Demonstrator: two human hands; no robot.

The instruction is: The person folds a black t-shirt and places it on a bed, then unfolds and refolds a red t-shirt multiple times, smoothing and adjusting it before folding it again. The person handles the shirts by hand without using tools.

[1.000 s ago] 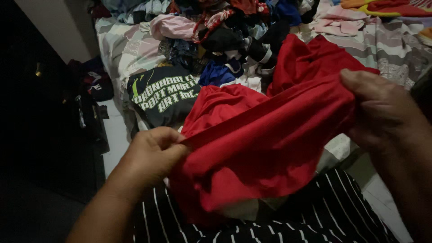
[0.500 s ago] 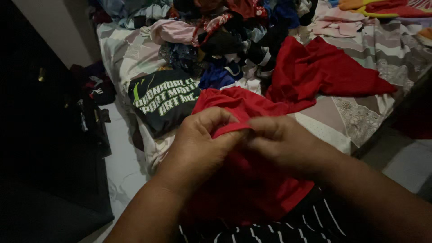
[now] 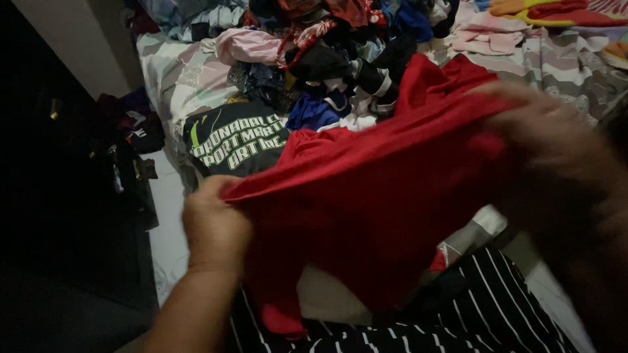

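Dim bedroom, with a bed under a grey and pink patterned sheet (image 3: pixel 562 65) and a heap of mixed, many-coloured clothes (image 3: pixel 340 46) piled across its far part. Nearer, just beyond the held cloth, a dark folded t-shirt with pale green lettering (image 3: pixel 235 140) at the bed's edge. Off to the left, a dark cabinet (image 3: pixel 52 163) with more dark garments (image 3: pixel 134 127) slumped at its foot on a pale floor.

Front and centre, a smooth bright red fabric garment (image 3: pixel 373 196), stretched wide between two hands and hanging down from the pinched upper edge toward a black, white-striped lap (image 3: pixel 471 314). Left hand (image 3: pixel 214 229) closed on the garment's left corner, fingers curled in, cloth gripped between thumb and fingers. Right hand (image 3: pixel 556 140) raised higher, at the far right end of the same edge, blurred by movement; fingers seemingly folded over the red cloth, exact pinch impossible to tell. More red fabric (image 3: pixel 438 75) above and behind the stretched edge, resting on the sheet; hard to tell whether part of the same piece.
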